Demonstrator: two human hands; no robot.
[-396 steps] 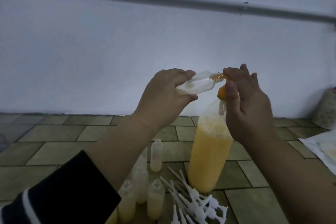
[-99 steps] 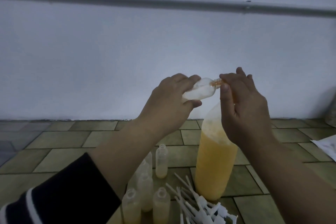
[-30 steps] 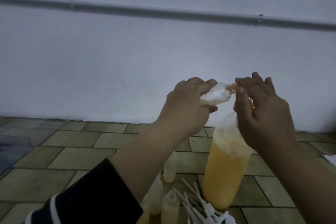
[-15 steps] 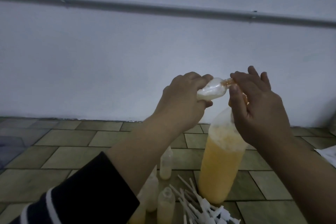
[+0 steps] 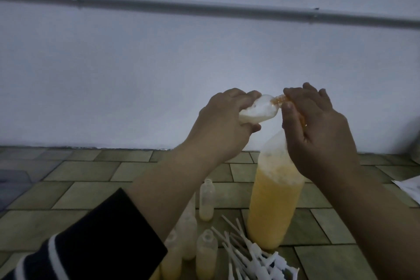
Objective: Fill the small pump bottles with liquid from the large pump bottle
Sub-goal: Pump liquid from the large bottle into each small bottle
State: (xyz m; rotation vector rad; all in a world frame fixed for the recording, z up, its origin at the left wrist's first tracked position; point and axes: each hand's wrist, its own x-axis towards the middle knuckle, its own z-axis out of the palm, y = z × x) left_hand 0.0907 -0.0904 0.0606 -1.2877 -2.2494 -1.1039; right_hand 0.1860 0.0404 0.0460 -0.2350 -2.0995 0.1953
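Observation:
My left hand (image 5: pixel 221 125) grips a small clear bottle (image 5: pixel 261 110) tilted on its side, its mouth against the orange nozzle (image 5: pixel 280 99) of the large pump bottle (image 5: pixel 273 202). That tall bottle stands on the tiled floor, about two thirds full of yellow-orange liquid. My right hand (image 5: pixel 318 134) covers its orange pump head, fingers curled over the top, hiding most of the pump. A little pale liquid lies in the small bottle.
Several small open bottles (image 5: pixel 206 200) with yellow liquid stand on the tiled floor (image 5: pixel 86 191) in front of me. A heap of white pump tops with dip tubes (image 5: pixel 254 257) lies beside the large bottle. A white wall (image 5: pixel 136 75) rises behind. White paper (image 5: pixel 409 188) lies at right.
Both hands stay at the pump nozzle. The small bottle holds more pale liquid than in the oldest frame. The view has shifted slightly.

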